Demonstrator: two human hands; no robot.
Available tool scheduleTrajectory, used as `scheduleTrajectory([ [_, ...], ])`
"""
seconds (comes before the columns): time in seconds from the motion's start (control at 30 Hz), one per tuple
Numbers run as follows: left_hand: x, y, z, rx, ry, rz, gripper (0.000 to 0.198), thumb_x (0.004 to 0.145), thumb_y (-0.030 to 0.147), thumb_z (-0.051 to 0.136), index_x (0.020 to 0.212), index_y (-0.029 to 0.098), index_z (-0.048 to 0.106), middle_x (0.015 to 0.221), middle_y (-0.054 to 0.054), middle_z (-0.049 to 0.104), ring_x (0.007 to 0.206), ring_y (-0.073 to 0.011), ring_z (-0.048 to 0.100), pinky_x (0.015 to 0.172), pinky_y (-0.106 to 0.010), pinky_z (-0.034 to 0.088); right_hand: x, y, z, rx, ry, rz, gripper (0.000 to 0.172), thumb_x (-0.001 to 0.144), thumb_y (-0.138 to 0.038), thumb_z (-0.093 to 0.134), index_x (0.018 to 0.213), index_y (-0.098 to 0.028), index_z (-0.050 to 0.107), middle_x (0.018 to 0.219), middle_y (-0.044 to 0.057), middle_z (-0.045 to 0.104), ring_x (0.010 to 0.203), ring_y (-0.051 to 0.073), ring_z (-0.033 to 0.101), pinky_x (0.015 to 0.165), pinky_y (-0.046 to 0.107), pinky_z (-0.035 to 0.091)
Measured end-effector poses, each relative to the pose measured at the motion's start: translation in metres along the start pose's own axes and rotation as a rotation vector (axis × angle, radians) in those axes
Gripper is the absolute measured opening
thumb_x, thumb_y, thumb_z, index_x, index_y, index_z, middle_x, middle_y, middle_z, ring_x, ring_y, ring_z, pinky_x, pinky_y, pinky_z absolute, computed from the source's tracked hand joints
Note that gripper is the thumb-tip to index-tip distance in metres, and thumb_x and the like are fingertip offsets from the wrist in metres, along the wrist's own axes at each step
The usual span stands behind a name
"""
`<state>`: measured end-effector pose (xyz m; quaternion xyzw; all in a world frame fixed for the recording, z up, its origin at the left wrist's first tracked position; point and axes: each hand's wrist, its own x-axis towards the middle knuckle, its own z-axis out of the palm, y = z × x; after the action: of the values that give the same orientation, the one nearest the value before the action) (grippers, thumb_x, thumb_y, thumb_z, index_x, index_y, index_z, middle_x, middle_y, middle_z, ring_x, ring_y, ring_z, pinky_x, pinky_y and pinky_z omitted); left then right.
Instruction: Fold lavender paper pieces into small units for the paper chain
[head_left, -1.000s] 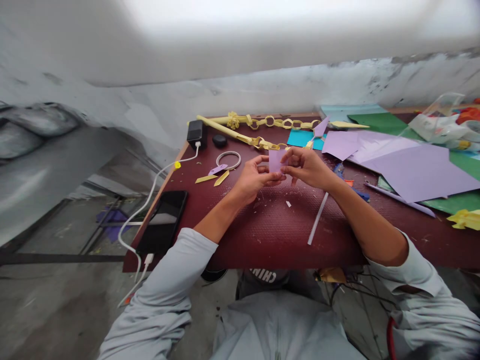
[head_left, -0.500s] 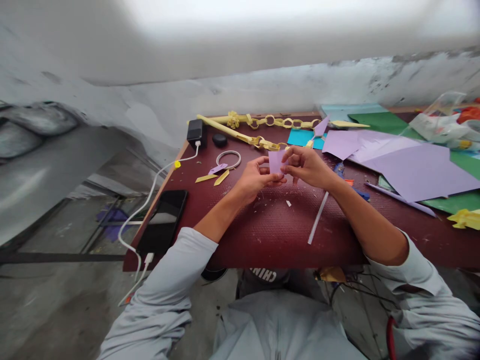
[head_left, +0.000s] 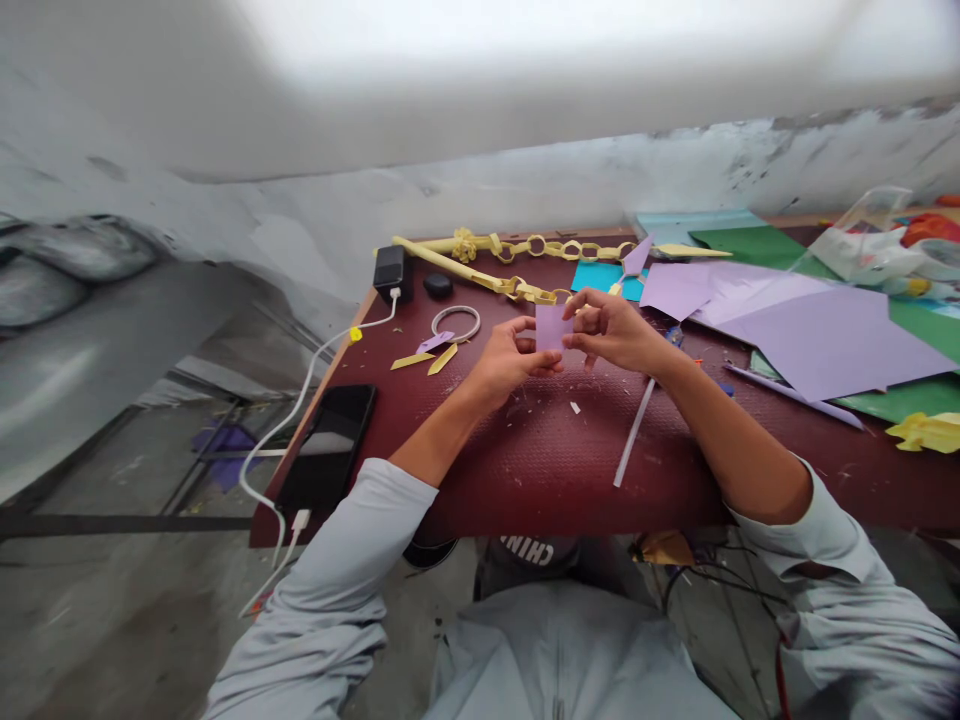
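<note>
A small piece of purple paper (head_left: 551,325) is held upright above the dark red table (head_left: 540,460), pinched from both sides. My left hand (head_left: 510,362) grips its left lower edge with thumb and fingers closed. My right hand (head_left: 616,332) pinches its right edge, fingers curled. Both hands hover just above the middle of the table. A thin white paper strip (head_left: 634,432) lies under my right forearm.
A yellow paper chain (head_left: 525,250) runs along the far edge. Large purple sheets (head_left: 810,330), green and blue paper lie to the right. A phone (head_left: 330,445) with a white cable (head_left: 300,400) sits at the left edge, near a charger (head_left: 390,267), a ring (head_left: 456,321) and yellow scraps (head_left: 427,358).
Both hands stay on the purple paper with only slight finger shifts. The view has drifted a little.
</note>
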<state>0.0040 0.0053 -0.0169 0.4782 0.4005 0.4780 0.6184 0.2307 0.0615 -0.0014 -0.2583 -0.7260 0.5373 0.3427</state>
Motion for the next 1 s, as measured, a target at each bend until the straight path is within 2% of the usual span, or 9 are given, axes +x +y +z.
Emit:
scheduleTrajectory([
  [0.1, 0.0, 0.001, -0.001, 0.006, 0.014, 0.004, 0.055, 0.075, 0.018, 0.1, 0.121, 0.013, 0.071, 0.089, -0.008, 0.084, 0.073, -0.019, 0.082, 0.072, -0.029, 0.066, 0.001, 0.0, -0.007, -0.018, 0.089, -0.045, 0.052, 0.092, -0.047, 0.099, 0.117, -0.021, 0.061, 0.076, -0.007, 0.065, 0.059, 0.01, 0.062, 0.049, 0.023, 0.067],
  [0.2, 0.001, 0.001, -0.001, -0.001, 0.046, -0.008, 0.058, 0.074, 0.015, 0.099, 0.123, 0.013, 0.07, 0.091, -0.009, 0.085, 0.073, -0.02, 0.083, 0.072, -0.031, 0.067, 0.0, -0.002, -0.009, -0.011, 0.159, -0.061, 0.051, 0.093, -0.046, 0.098, 0.118, -0.022, 0.061, 0.078, -0.007, 0.066, 0.059, 0.009, 0.062, 0.049, 0.021, 0.066],
  [0.37, -0.002, 0.004, 0.002, 0.003, 0.044, 0.012, 0.075, 0.074, 0.021, 0.101, 0.137, 0.015, 0.062, 0.093, -0.01, 0.086, 0.075, -0.0221, 0.084, 0.072, -0.031, 0.067, 0.0, -0.001, 0.001, 0.044, 0.056, -0.024, 0.065, 0.09, -0.042, 0.101, 0.13, -0.023, 0.053, 0.076, -0.009, 0.07, 0.054, 0.011, 0.067, 0.05, 0.022, 0.066],
  [0.47, -0.007, 0.012, 0.003, 0.009, -0.014, 0.058, 0.093, 0.076, 0.024, 0.101, 0.154, 0.022, 0.051, 0.095, -0.007, 0.086, 0.082, -0.0245, 0.087, 0.078, -0.033, 0.069, 0.001, -0.001, 0.004, 0.062, 0.04, -0.036, 0.062, 0.092, -0.042, 0.099, 0.128, -0.024, 0.052, 0.076, -0.009, 0.07, 0.057, 0.012, 0.07, 0.052, 0.023, 0.067],
  [0.53, -0.011, 0.018, 0.002, 0.03, -0.092, 0.11, 0.096, 0.08, 0.024, 0.099, 0.161, 0.028, 0.048, 0.103, -0.006, 0.087, 0.093, -0.0263, 0.089, 0.083, -0.035, 0.07, 0.001, -0.002, 0.001, 0.075, 0.058, -0.046, 0.058, 0.092, -0.041, 0.099, 0.124, -0.023, 0.054, 0.079, -0.007, 0.071, 0.059, 0.012, 0.071, 0.052, 0.023, 0.067],
  [0.6, -0.013, 0.023, 0.0, 0.078, -0.173, 0.151, 0.078, 0.084, 0.024, 0.096, 0.153, 0.029, 0.059, 0.107, -0.005, 0.087, 0.102, -0.0264, 0.089, 0.086, -0.033, 0.071, 0.0, -0.005, -0.002, 0.082, 0.069, -0.057, 0.052, 0.092, -0.04, 0.098, 0.119, -0.022, 0.057, 0.08, -0.006, 0.071, 0.062, 0.012, 0.071, 0.053, 0.023, 0.068],
  [0.67, -0.013, 0.025, -0.003, 0.136, -0.219, 0.181, 0.051, 0.087, 0.027, 0.093, 0.133, 0.024, 0.072, 0.109, -0.006, 0.086, 0.104, -0.0249, 0.088, 0.086, -0.032, 0.071, 0.0, -0.007, -0.005, 0.082, 0.058, -0.071, 0.045, 0.094, -0.039, 0.096, 0.113, -0.021, 0.061, 0.08, -0.004, 0.072, 0.063, 0.012, 0.072, 0.053, 0.023, 0.068],
  [0.73, -0.012, 0.024, -0.005, 0.186, -0.232, 0.206, 0.033, 0.09, 0.032, 0.093, 0.116, 0.019, 0.078, 0.11, -0.007, 0.086, 0.106, -0.0242, 0.087, 0.087, -0.032, 0.072, -0.001, -0.009, -0.006, 0.081, 0.036, -0.084, 0.039, 0.096, -0.039, 0.094, 0.108, -0.019, 0.063, 0.08, -0.003, 0.073, 0.064, 0.012, 0.072, 0.053, 0.023, 0.068],
  [1.0, -0.007, 0.014, -0.002, 0.203, -0.177, 0.226, 0.041, 0.092, 0.053, 0.095, 0.104, 0.016, 0.082, 0.103, -0.009, 0.085, 0.098, -0.0237, 0.087, 0.083, -0.032, 0.073, -0.001, -0.012, -0.003, 0.049, 0.015, -0.126, 0.035, 0.097, -0.038, 0.093, 0.105, -0.017, 0.067, 0.077, -0.003, 0.072, 0.062, 0.011, 0.073, 0.053, 0.021, 0.067],
])
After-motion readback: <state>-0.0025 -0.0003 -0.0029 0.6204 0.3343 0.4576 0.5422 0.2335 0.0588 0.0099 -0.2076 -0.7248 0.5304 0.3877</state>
